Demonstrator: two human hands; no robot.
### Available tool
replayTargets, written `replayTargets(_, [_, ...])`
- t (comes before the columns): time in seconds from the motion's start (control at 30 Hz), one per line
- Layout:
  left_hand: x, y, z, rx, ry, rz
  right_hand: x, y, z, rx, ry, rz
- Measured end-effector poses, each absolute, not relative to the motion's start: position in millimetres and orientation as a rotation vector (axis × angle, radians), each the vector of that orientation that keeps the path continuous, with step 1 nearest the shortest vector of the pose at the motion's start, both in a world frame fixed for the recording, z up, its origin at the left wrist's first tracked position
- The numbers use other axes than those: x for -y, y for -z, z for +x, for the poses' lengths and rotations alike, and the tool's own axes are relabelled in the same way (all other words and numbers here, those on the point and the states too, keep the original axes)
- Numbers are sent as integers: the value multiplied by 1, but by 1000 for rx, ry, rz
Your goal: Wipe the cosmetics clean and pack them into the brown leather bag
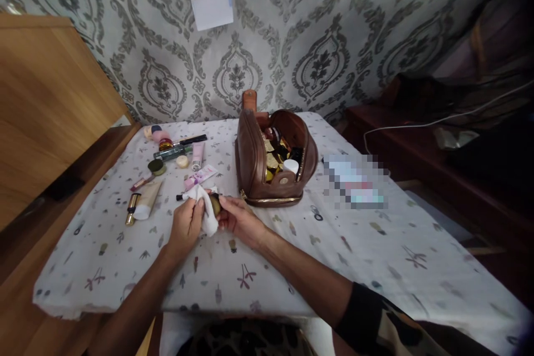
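My left hand (186,225) is closed on a white cloth (207,214), which it presses against a small round olive-gold container (216,203). From the other side, my right hand (242,221) grips that container between thumb and fingers; its exact kind I cannot make out. Just behind my hands lies a white and pink tube (201,176). A brown cosmetic bag (252,162) stands unzipped beyond my right hand, with gold-wrapped items and a white-lidded jar (291,166) inside. Left of my hands rest a beige tube (147,200) and a gold and black lipstick tube (132,209).
More cosmetics, among them a dark green round jar (157,167) and a pink tube (197,155), lie at the back left of the patterned tablecloth (267,283). A blurred-out flat object (354,182) is on the right. A wooden cabinet (54,100) borders the left side.
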State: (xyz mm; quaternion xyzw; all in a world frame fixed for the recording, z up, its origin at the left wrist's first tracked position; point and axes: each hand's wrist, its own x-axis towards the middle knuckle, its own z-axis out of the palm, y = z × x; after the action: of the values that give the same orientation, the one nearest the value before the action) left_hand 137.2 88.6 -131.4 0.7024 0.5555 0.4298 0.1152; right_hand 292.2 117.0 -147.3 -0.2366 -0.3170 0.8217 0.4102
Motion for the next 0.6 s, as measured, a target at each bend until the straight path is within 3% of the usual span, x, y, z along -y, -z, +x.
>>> replayTargets(0.13, [-89, 132, 136, -1638, -1297, 2057, -121, 150, 297, 1094, -1798, -760])
replayTargets(0.37, [-90, 129, 127, -1493, -1338, 2196, -123, 156, 303, 1845, -906, -1065])
replayTargets(0.6, [-86, 98, 147, -1404, -1228, 2292, -118, 153, 298, 2041, -773, -1162])
